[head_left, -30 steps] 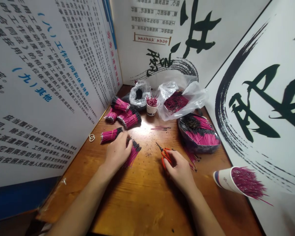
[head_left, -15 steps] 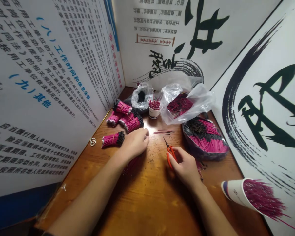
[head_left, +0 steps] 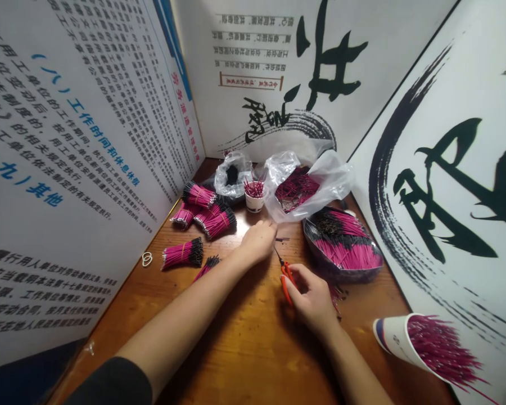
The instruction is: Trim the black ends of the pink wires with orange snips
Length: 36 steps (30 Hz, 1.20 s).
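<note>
My right hand is wrapped round the orange-handled cutters, whose thin dark tips point up and to the left. My left hand is closed over the table just beyond the cutters, its fingertips beside a few loose dark wires; whether it pinches one is hidden. Under my left forearm a pink wire bundle with black ends partly shows. Another banded bundle lies to its left.
Banded wire bundles are stacked at the back left. Behind my hands stand a small cup of wires and a clear bag. A full dark-sided bag lies right; a tilted cup sits front right. Panels enclose the table.
My left hand has moved right and forward, to the loose wires near the cutter tips, uncovering part of the bundle below its forearm. The whole view has shifted slightly.
</note>
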### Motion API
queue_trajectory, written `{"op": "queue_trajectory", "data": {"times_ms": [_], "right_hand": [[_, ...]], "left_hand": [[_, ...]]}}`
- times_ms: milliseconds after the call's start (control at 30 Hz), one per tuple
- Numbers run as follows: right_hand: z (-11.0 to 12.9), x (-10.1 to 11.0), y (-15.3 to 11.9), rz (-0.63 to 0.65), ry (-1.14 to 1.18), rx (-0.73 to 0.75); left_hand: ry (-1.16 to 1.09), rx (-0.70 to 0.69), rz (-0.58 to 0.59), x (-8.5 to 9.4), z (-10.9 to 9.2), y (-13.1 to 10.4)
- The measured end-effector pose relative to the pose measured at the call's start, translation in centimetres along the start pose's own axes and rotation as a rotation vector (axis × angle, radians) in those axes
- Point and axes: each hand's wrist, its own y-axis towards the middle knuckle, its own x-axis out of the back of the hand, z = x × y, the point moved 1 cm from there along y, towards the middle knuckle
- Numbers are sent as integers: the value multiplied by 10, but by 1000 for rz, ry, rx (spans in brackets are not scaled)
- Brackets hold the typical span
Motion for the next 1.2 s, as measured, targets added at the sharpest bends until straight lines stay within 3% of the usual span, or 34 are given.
{"op": "queue_trajectory", "data": {"times_ms": [300, 533, 667, 767, 833, 1033, 1200], "right_hand": [[-1, 1, 2, -6, -18, 12], [-3, -2, 3, -29, -30, 15], [-3, -2, 2, -59, -52, 0], [-2, -1, -1, -94, -56, -8], [-1, -1, -4, -104, -50, -5], [7, -5, -14, -14, -64, 56], [15, -4, -18, 23, -122, 147]], "left_hand": [[-160, 32, -57, 10, 8, -12], [-415, 120, -223, 27, 13, -71], [-594, 93, -307, 15, 0, -100], [-1034, 103, -349, -1, -6, -110], [-1143, 89, -332, -11, -8, -114], [-965, 12, -457, -24, -11, -120], [-1012, 48, -490, -30, -11, -120]]}}
